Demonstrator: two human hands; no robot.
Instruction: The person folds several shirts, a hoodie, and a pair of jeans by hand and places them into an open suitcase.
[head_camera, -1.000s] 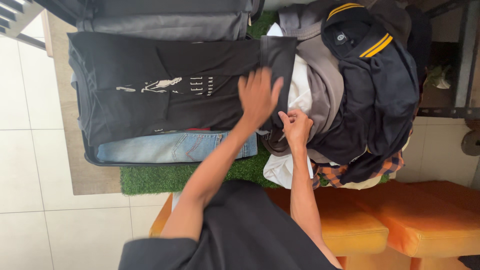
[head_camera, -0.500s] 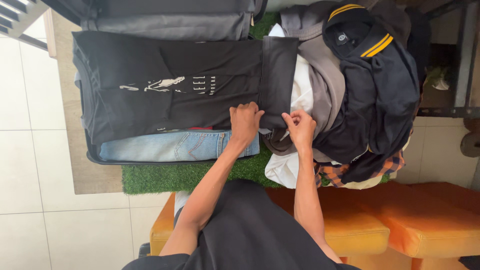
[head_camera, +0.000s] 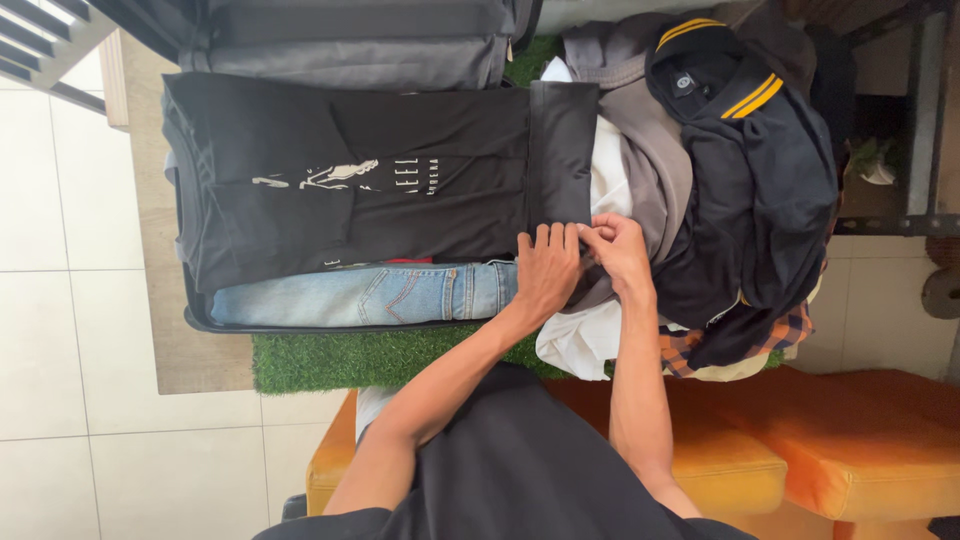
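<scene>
Left hand (head_camera: 545, 270) presses flat, open, on black printed T-shirt (head_camera: 370, 185) lying in open suitcase (head_camera: 200, 315); right hand (head_camera: 615, 250) pinches shirt's corner beside suitcase. Best practice: keep fabric taut, smooth fold over jeans (head_camera: 370, 297).

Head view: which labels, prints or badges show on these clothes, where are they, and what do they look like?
White print: on the black T-shirt in the suitcase, a pale figure beside small letter rows.
Round badge: on the dark jacket, small, grey on black.
Yellow stripes: paired bands on that jacket's collar.
Red tab: a sliver at the shirt's edge above the jeans.
</scene>
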